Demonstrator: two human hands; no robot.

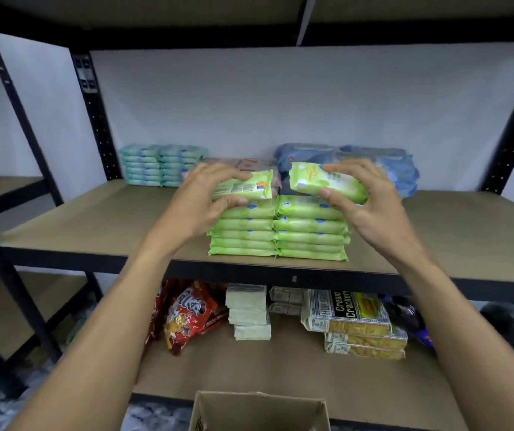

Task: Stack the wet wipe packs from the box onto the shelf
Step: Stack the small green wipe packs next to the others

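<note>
The left hand is curled round a green wet wipe pack, fingers over the top and thumb at its near edge. The pack sits at the top of the left stack. Its printed back faces up with an orange-and-white barcode patch, but the small print is too fine for me to read.

The right hand pinches a second green pack between thumb and fingers. It is tilted and sits just above the right stack; its pale script I cannot make out.

The two stacks stand touching, side by side, close to the front edge of the shelf board. Bare brown board lies open to either side, and there is free height up to the upper board.

Behind the stacks lies a pinkish pack. Teal packs stand in two columns at the back left, and a blue wrapped bundle lies at the back right. Both are against the white wall, and black slotted uprights frame the bay.

On the lower shelf I read "Cream Crackers" on stacked cracker packs. Beside them are pale green packets and red snack bags.

The cardboard box stands open-topped at the bottom edge of the view, below the arms; I cannot see its inside.
</note>
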